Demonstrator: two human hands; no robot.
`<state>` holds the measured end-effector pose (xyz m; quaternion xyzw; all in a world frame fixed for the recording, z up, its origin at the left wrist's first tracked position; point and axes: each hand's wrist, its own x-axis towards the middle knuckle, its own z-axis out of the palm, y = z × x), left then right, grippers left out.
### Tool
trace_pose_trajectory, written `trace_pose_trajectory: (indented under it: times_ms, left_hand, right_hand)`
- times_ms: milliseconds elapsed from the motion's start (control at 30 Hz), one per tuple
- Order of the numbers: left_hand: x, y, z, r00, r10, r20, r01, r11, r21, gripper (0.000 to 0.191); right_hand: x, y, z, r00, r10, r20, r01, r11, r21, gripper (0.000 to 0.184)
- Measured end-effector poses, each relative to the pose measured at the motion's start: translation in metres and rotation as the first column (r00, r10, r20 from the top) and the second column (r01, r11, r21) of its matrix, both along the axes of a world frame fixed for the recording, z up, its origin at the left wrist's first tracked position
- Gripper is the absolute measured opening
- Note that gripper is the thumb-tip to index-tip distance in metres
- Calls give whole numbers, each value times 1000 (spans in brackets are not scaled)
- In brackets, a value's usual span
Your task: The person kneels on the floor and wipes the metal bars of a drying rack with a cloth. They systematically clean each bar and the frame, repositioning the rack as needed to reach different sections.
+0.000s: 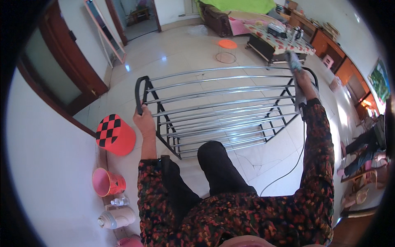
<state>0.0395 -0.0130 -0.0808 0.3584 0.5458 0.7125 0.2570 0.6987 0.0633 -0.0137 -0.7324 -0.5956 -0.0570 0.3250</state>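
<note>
A shoe rack with silvery metal tubes and black end frames stands before me on the tiled floor. My left hand grips its left end, with fingers around the lower part of the black curved handle. At the rack's right end, my right hand is closed on a grey cloth. One end of the cloth sticks out beyond the fingers, and the rest hangs over the black side frame. The palm and part of that frame are hidden. A thin dark cable runs down from near my right wrist.
Along the left wall are a red stool with a checkered top, a red bucket, a plastic bottle and a thermos jug. Ahead are an orange stool and a cloth-covered table. A seated person is at right.
</note>
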Motion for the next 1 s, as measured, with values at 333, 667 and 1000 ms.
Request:
trace_pose_trajectory:
  times_ms: [333, 667, 1000]
  left_hand:
    - [-12, 15, -20, 995, 12, -96, -3, 996, 90, 26]
    - [-2, 3, 1, 987, 29, -156, -23, 999, 40, 28]
    - [-10, 14, -14, 972, 90, -217, -74, 994, 78, 22]
  right_hand:
    - [-307, 60, -6, 536, 754, 381, -719, 644, -263, 26]
    - [-511, 5, 16, 543, 824, 162, -767, 565, -305, 47]
    - [-124, 16, -23, 780, 586, 220, -559, 810, -179, 37]
